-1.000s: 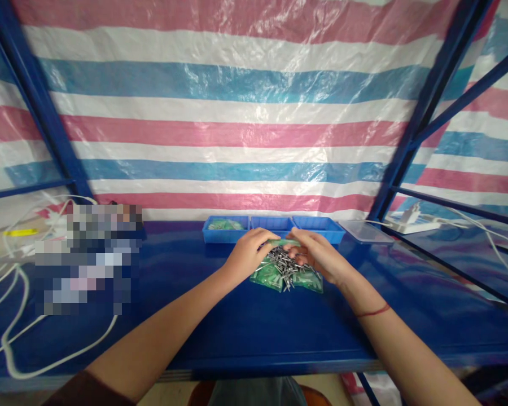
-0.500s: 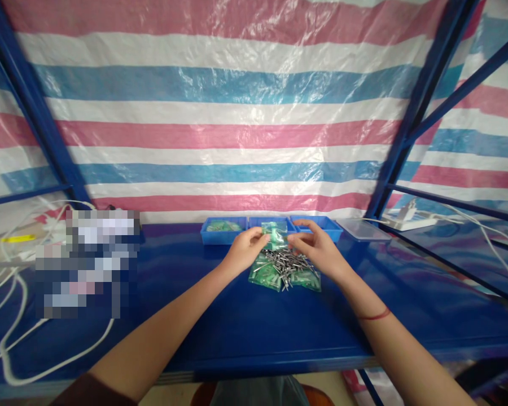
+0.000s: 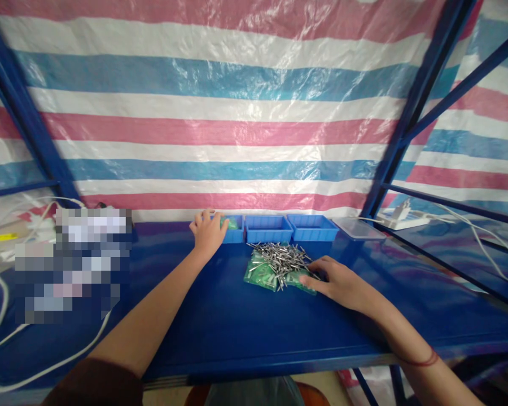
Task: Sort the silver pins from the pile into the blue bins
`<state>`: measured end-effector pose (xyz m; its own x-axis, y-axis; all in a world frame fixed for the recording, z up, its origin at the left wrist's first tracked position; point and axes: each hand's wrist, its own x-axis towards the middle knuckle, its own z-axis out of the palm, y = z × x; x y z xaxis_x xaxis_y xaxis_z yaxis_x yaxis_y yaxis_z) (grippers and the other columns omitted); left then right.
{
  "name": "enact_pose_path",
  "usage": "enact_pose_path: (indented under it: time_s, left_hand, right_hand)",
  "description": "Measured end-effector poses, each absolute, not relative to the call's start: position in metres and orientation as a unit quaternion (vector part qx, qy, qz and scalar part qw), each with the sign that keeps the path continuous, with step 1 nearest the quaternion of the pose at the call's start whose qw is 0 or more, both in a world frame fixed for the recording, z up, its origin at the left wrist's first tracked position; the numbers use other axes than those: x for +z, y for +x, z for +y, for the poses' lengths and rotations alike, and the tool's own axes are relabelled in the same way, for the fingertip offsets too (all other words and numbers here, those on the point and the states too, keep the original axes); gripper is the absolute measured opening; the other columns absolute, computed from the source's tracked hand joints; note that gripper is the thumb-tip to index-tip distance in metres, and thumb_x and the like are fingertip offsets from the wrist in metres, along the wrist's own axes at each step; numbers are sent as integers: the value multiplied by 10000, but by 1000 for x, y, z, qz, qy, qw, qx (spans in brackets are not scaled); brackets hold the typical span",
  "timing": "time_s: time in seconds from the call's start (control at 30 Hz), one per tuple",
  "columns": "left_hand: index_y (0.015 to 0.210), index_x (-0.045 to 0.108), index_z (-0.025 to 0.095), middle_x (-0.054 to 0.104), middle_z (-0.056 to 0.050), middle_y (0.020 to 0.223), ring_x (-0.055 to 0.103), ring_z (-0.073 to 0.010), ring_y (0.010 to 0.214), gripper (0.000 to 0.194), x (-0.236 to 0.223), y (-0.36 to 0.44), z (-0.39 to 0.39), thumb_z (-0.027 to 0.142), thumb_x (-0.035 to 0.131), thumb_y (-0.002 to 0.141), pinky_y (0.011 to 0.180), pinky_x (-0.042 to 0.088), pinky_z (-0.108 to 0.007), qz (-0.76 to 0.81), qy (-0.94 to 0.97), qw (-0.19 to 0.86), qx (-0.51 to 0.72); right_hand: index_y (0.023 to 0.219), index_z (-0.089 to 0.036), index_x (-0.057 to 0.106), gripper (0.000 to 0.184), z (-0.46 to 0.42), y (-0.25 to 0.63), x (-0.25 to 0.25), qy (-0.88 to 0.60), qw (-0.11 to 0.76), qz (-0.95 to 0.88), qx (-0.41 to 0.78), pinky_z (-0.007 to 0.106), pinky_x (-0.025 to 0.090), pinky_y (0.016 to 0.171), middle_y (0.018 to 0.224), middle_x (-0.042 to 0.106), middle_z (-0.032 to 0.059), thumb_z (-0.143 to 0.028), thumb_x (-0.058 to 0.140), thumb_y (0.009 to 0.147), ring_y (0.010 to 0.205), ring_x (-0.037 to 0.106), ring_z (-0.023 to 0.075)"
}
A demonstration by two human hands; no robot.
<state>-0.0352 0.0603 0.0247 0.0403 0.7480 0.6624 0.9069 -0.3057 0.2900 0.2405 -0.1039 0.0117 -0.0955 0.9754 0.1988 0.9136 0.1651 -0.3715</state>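
Note:
A heap of small metal pins (image 3: 279, 260) lies on green plastic bags (image 3: 260, 274) in the middle of the blue table (image 3: 237, 321). My right hand (image 3: 338, 282) rests flat on the table with its fingers stretched out, their tips touching the right edge of the bags. My left hand (image 3: 208, 228) reaches to the back, fingers spread over the left blue bin (image 3: 236, 235), where green bags (image 3: 232, 223) show beside it. Whatever is under that palm is hidden.
Two more blue bins, the middle one (image 3: 268, 229) and the right one (image 3: 313, 228), stand in a row at the back. A clear lid (image 3: 358, 228) lies to their right. White cables (image 3: 46, 361) and a blurred patch lie at the left. Blue frame posts stand on both sides.
Both hands held a small green bag above the heap. My left hand has since moved back-left to the left bin. My right hand dropped to the bags' right edge.

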Motion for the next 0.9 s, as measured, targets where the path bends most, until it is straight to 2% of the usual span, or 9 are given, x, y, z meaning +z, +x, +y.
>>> enact_pose_path:
  time_s: [0.07, 0.13, 0.2, 0.3, 0.4, 0.53, 0.73, 0.8, 0.9]
  left_hand:
    - [1039, 609, 225, 529, -113, 1183, 429, -315, 1103, 253, 29, -29, 49, 322, 480, 844, 875, 348, -466, -528, -744, 108, -395]
    - [1000, 620, 220, 588, -83, 1053, 498, -242, 1019, 232, 34, -21, 33, 297, 446, 867, 889, 366, -384, -413, -829, 49, -373]
    - [906, 637, 215, 624, -42, 903, 551, -178, 890, 231, 39, -12, 14, 305, 426, 880, 841, 393, -300, -270, -914, -51, -298]
    - [804, 648, 203, 613, -28, 807, 562, -163, 799, 222, 42, 1, -14, 394, 534, 810, 745, 407, -253, -184, -949, -123, -223]
    - [778, 646, 195, 607, -23, 763, 562, -158, 760, 223, 40, 9, -28, 396, 551, 795, 719, 401, -247, -174, -949, -139, -222]
    - [923, 630, 201, 627, -42, 873, 569, -179, 844, 266, 33, 12, -26, 415, 512, 817, 748, 412, -272, -220, -919, -177, -275]
    - [1131, 545, 194, 630, -64, 984, 570, -173, 817, 433, 23, 20, -13, 449, 546, 781, 721, 439, -293, -267, -863, -269, -334]
    - [1059, 569, 176, 638, -45, 889, 560, -154, 733, 373, 21, 24, -9, 436, 530, 794, 656, 434, -272, -283, -843, -290, -354]
    - [828, 589, 157, 590, -2, 692, 517, -130, 629, 265, 21, 24, -2, 406, 499, 819, 590, 405, -246, -320, -816, -272, -397]
  right_hand:
    - [1045, -153, 602, 539, -106, 237, 11, -636, 220, -738, 52, 370, 451, 775, 956, 603, 124, -585, 547, 727, 861, 587, 262]
    - [1098, -164, 567, 533, -109, 233, 11, -621, 238, -747, 12, 384, 447, 796, 1011, 585, 127, -523, 608, 707, 899, 572, 269]
    - [1048, -192, 588, 402, -110, 229, 12, -596, 237, -767, -15, 379, 446, 800, 1024, 579, 113, -429, 620, 726, 896, 566, 255]
    - [869, -212, 639, 147, -111, 224, 17, -571, 217, -792, -30, 357, 444, 766, 928, 607, 86, -295, 562, 773, 836, 567, 225]
    - [809, -210, 651, 141, -108, 223, 25, -574, 224, -787, -21, 345, 433, 745, 843, 632, 68, -249, 518, 782, 797, 567, 214]
    - [780, -206, 660, 153, -98, 230, 41, -583, 280, -761, 57, 311, 428, 674, 783, 658, 35, -260, 518, 763, 689, 568, 179]
    - [667, -171, 609, 220, -69, 226, 65, -543, 330, -751, 180, 248, 368, 529, 582, 551, -14, -331, 510, 782, 552, 484, 116]
    - [691, -165, 609, 236, -59, 215, 69, -517, 337, -754, 224, 236, 361, 503, 569, 530, -17, -366, 526, 781, 532, 471, 103]
    - [751, -163, 595, 313, -48, 200, 68, -510, 393, -716, 270, 222, 355, 444, 576, 531, -10, -467, 526, 781, 496, 466, 94]
